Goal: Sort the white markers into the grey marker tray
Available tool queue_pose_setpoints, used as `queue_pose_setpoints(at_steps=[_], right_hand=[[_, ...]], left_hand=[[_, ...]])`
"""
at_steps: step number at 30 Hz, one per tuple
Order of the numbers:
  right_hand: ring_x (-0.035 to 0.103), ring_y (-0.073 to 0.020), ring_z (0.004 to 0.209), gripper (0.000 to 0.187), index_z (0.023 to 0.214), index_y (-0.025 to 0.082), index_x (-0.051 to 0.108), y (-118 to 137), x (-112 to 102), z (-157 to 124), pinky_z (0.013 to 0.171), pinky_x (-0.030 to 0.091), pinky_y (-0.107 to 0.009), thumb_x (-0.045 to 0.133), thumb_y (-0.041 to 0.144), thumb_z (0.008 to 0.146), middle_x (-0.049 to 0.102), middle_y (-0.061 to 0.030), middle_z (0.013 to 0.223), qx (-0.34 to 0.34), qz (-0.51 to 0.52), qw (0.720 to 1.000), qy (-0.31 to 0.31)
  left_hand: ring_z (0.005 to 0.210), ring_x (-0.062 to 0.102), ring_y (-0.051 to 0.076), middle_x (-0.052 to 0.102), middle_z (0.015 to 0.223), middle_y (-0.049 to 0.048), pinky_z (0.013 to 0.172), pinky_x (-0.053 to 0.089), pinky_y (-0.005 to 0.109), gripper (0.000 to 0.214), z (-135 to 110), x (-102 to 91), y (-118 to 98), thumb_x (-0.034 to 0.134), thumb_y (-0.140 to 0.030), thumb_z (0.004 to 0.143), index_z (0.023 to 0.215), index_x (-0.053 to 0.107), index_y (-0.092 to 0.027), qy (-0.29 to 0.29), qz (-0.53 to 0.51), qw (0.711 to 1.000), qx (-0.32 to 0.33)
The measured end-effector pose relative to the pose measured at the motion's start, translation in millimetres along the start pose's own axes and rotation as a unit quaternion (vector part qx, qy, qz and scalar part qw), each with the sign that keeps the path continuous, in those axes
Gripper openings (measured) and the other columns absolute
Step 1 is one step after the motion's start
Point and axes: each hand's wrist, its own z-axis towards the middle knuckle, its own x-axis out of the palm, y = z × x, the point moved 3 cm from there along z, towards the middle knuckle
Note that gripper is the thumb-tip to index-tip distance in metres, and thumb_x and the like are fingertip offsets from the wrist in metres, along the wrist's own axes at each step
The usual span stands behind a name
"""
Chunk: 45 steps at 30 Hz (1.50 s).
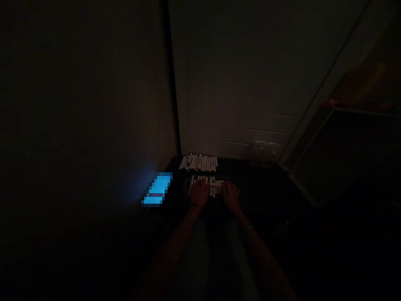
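Low in the dark scene a clear plastic case [185,186] lies on the dark tabletop, with a row of white markers [213,191] side by side in it. My left hand [199,194] is over the left half of the row, its fingers bent down among the markers; whatever they grip is hidden. On the right, my right hand [231,195] has its fingers closed at the end of a white marker [217,184] that lies crosswise over the case. The gloom blurs the fingertips of both hands.
Behind the case several more white markers [202,163] lie in a row by the wall. A glowing, pixelated screen [158,189] is at the left edge of the table [250,184]. Clear packages [265,154] stand at the back right. Walls close in the left and back.
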Motion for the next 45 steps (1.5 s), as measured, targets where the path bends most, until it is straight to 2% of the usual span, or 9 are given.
queue_pose_setpoints(at_steps=[7,13,17,26,34,40,45], right_hand=[[0.044,-0.0189,0.094,0.034,0.105,0.024,0.053,0,1,0,0.083,0.023,-0.033,0.024,0.036,0.091,0.058,-0.0044,0.104,0.013,0.012,1.000,0.005],[0.043,-0.0204,0.094,0.033,0.107,0.022,0.052,-2,2,0,0.083,0.022,-0.034,0.025,0.030,0.091,0.058,-0.0062,0.105,0.000,-0.005,1.000,0.008],[0.043,-0.0202,0.094,0.033,0.106,0.022,0.053,-2,2,0,0.084,0.022,-0.034,0.024,0.028,0.091,0.059,-0.0063,0.102,-0.006,-0.002,1.000,0.004],[0.043,-0.0194,0.093,0.033,0.105,0.023,0.054,-7,5,2,0.081,0.023,-0.032,0.024,0.030,0.091,0.059,-0.0052,0.103,0.011,0.018,1.000,0.011],[0.044,-0.0169,0.093,0.035,0.102,0.025,0.055,-5,2,1,0.084,0.022,-0.031,0.023,0.033,0.091,0.060,-0.0019,0.101,0.022,0.049,0.999,0.003],[0.044,-0.0176,0.096,0.031,0.102,0.028,0.057,1,-1,0,0.085,0.023,-0.032,0.031,0.039,0.089,0.060,-0.0011,0.103,-0.002,0.046,0.999,-0.004],[0.042,-0.0189,0.100,0.032,0.103,0.031,0.057,9,-6,-2,0.086,0.022,-0.034,0.030,0.039,0.089,0.060,-0.0011,0.104,-0.040,0.020,0.999,0.001]], left_hand=[[0.093,0.053,0.020,0.058,0.100,0.0116,0.081,0.035,0.033,0.037,0,-5.3,-1,0.026,-0.038,0.088,0.107,0.050,-0.015,0.011,-0.001,1.000,-0.021],[0.094,0.051,0.021,0.058,0.098,0.0106,0.083,0.033,0.034,0.036,-1,-10.6,-2,0.024,-0.036,0.088,0.102,0.050,-0.015,0.005,-0.008,1.000,-0.002],[0.101,0.046,0.023,0.056,0.105,0.0103,0.086,0.032,0.036,0.033,-2,-12.4,-2,0.025,-0.033,0.088,0.102,0.050,-0.017,-0.001,-0.012,1.000,0.005],[0.097,0.046,0.021,0.054,0.102,0.0097,0.085,0.033,0.035,0.034,-1,-7.6,-3,0.021,-0.028,0.089,0.103,0.050,-0.017,0.014,0.009,1.000,0.012],[0.100,0.045,0.022,0.056,0.098,0.0102,0.085,0.033,0.036,0.029,-1,-1.9,-2,0.028,-0.022,0.087,0.097,0.054,-0.017,0.035,0.010,0.999,0.020],[0.099,0.047,0.022,0.057,0.099,0.0100,0.084,0.034,0.035,0.029,0,-4.1,-2,0.027,-0.024,0.088,0.099,0.053,-0.017,0.036,0.012,0.999,0.009],[0.093,0.050,0.019,0.057,0.098,0.0089,0.081,0.035,0.032,0.032,1,-4.5,0,0.022,-0.026,0.089,0.100,0.051,-0.017,0.029,-0.008,0.999,-0.010]])
